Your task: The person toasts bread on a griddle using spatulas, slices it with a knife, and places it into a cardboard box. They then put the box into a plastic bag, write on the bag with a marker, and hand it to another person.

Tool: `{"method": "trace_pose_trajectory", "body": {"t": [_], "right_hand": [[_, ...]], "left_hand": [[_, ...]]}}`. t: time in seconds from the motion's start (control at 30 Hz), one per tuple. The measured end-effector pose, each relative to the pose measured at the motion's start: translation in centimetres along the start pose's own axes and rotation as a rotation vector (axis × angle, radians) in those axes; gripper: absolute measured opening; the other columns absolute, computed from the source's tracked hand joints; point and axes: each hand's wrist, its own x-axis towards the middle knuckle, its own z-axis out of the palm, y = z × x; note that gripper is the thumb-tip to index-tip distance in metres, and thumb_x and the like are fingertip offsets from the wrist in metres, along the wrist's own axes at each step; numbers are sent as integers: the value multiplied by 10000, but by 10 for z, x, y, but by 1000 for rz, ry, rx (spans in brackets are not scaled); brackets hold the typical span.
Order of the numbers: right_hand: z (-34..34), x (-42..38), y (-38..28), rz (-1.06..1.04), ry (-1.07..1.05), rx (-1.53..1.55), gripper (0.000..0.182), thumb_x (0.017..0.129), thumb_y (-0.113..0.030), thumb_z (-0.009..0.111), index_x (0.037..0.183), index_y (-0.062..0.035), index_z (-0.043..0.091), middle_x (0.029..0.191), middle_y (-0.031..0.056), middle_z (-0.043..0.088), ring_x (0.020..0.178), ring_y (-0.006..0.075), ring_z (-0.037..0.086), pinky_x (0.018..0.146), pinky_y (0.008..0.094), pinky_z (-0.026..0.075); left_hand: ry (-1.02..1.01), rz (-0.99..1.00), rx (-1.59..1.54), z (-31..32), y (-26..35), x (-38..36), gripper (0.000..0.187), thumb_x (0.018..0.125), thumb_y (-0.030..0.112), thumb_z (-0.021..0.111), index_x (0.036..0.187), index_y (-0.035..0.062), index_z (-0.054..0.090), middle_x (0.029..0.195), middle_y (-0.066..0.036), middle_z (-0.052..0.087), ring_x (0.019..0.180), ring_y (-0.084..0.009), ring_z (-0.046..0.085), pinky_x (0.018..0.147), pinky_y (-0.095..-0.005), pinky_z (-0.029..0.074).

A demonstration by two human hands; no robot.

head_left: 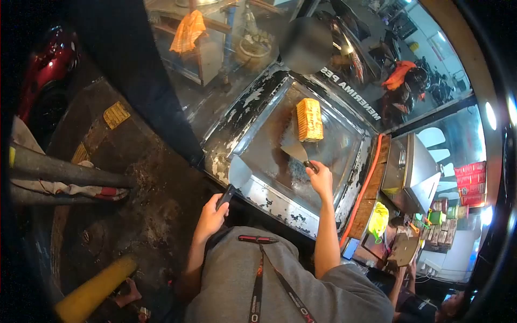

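A browned, ridged block of bread (309, 120) stands on the flat metal griddle (336, 145), toward its far side. My right hand (321, 180) is closed round the dark handle of a scraper (294, 151), whose blade lies over the griddle surface just short of the bread. Closed on the black handle of a second scraper (238, 172) is my left hand (211, 218). That blade points up over the griddle's near left corner, away from the bread. Dark, greasy patches mark the griddle around the bread.
Glass panels with lettering (350, 92) rise behind the griddle. An orange hose (363, 199) runs along its right side, beside a metal box (412, 169) and a yellow-green bag (378, 219). Another person (412, 301) holds a board at the lower right. Red packs (470, 183) are stacked beyond.
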Motion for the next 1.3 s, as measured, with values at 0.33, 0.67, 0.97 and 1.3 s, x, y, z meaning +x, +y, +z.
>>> {"method": "trace_pose_trajectory", "body": {"t": [0.33, 0.67, 0.97, 1.3], "right_hand": [[45, 173, -70, -176, -9, -418, 335, 817, -302, 601, 990, -19, 643, 932, 227, 656, 896, 375, 638, 790, 446, 497], [-7, 102, -96, -236, -293, -703, 264, 723, -317, 672, 899, -125, 712, 879, 154, 683, 842, 309, 664, 765, 410, 520], [19, 109, -81, -448, -238, -647, 258, 695, -314, 723, 836, -99, 712, 819, 157, 680, 806, 300, 670, 712, 411, 534], [-30, -67, -27, 0, -151, -476, 256, 713, -229, 601, 862, -33, 673, 805, 215, 664, 798, 388, 649, 752, 461, 527]], "left_hand": [[105, -67, -117, -24, 3, -29, 255, 919, 166, 537, 1118, 8, 519, 688, 9, 528, 500, -37, 426, 436, -204, 334], [171, -40, -105, -40, 4, -48, 263, 924, 195, 535, 1120, 20, 524, 695, 19, 512, 500, -36, 416, 437, -203, 339], [10, -41, -57, -48, 22, -32, 270, 912, 176, 550, 1137, 29, 520, 695, 22, 503, 517, -30, 411, 441, -188, 328], [-119, -80, -64, -51, 17, -20, 236, 912, 147, 548, 1117, 31, 522, 695, 22, 499, 517, -26, 403, 435, -185, 322]]}}
